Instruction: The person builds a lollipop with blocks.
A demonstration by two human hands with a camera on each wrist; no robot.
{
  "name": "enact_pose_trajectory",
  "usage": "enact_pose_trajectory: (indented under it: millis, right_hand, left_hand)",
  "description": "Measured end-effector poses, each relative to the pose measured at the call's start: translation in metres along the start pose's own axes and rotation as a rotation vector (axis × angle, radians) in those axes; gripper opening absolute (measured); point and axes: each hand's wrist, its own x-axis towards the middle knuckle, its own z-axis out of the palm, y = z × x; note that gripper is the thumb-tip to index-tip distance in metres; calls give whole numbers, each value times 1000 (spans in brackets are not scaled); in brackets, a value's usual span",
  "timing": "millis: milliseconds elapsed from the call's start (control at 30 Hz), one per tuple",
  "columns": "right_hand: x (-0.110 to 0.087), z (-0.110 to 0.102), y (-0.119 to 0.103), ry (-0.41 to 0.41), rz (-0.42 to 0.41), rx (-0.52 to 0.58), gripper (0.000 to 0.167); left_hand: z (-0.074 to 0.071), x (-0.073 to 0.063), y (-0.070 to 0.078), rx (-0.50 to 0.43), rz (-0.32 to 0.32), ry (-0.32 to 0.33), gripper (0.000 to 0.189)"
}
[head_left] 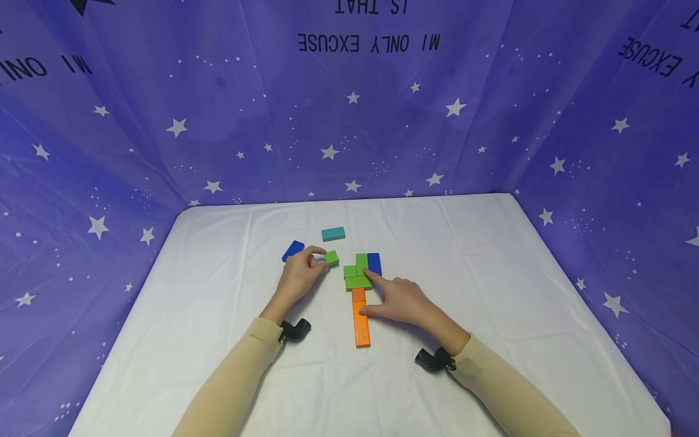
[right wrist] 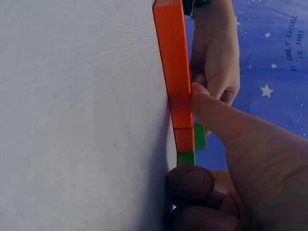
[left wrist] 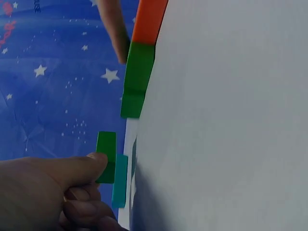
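Between thumb and forefinger my left hand (head_left: 299, 274) pinches a small green block (head_left: 331, 258), seen from the side in the left wrist view. Just right of it lies a flat arrangement of blocks. A long orange block (head_left: 361, 328) and a short orange block (head_left: 358, 295) form a column below several green blocks (head_left: 357, 283), with a blue block (head_left: 374, 263) along the upper right side. My right hand (head_left: 404, 300) reaches in from the right. Its index fingertip touches a green block, and its thumb rests against the long orange block (right wrist: 175, 67).
A teal block (head_left: 333, 234) lies farther back on the white tablecloth (head_left: 464, 243). Beside the left hand's knuckles is another blue block (head_left: 292, 250), partly covered. A purple star-printed curtain (head_left: 327, 121) surrounds the table's back and sides.
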Motion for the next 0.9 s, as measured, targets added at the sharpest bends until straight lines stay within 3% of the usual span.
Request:
enact_pose_trajectory:
  millis: [333, 900]
  right_hand:
    - [1, 1, 0, 0, 13, -10, 102]
    - [0, 1, 1, 0, 6, 0, 102]
  left_hand:
    - [12, 1, 6, 12, 54, -14, 29]
    - [21, 4, 14, 57, 44, -35, 28]
